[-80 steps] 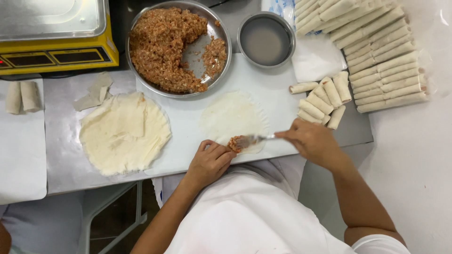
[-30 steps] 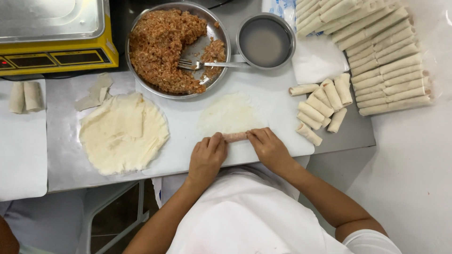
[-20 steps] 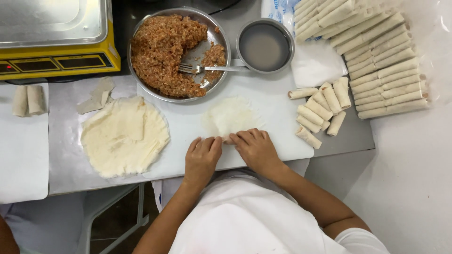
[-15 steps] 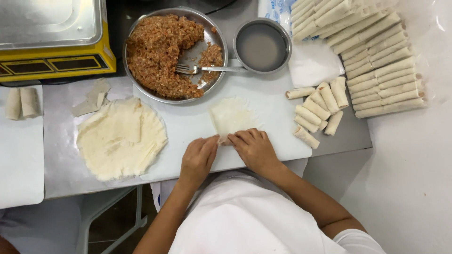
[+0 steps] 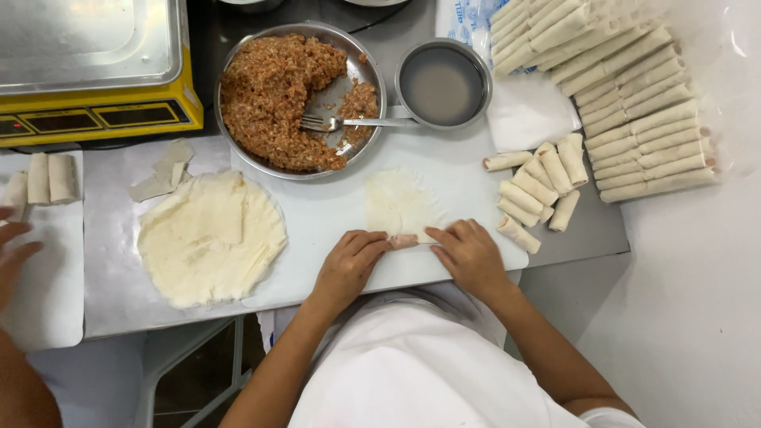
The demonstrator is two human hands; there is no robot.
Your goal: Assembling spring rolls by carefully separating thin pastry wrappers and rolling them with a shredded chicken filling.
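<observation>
Left hand [image 5: 349, 265]: lay palm-down at lower centre, fingertips pressed on the near edge of the thin wrapper [image 5: 400, 204], not clenched; it pinned that end so the fold would hold.

Right hand [image 5: 469, 255]: mirrored it just to the right, fingers curled over the same edge, grasping the wrapper's lip around a strip of reddish filling [image 5: 403, 239] that showed between the two hands.

White board [image 5: 333, 210]: bore the wrapper, centre frame.

Stack of round wrappers [image 5: 210, 238]: left of the hands, within reach.

Metal pan of minced filling [image 5: 289, 99]: above, upper centre, with a fork [image 5: 357, 123] rested in it, handle toward the right hand.

Small metal bowl of cloudy liquid [image 5: 444, 83]: just beside the pan.

Finished rolls [image 5: 539, 190]: piled right of the board; longer rows [image 5: 626, 103] at upper right.

Yellow scale [image 5: 95, 71]: upper left.

Another person's hand [image 5: 16, 254]: far left edge.
</observation>
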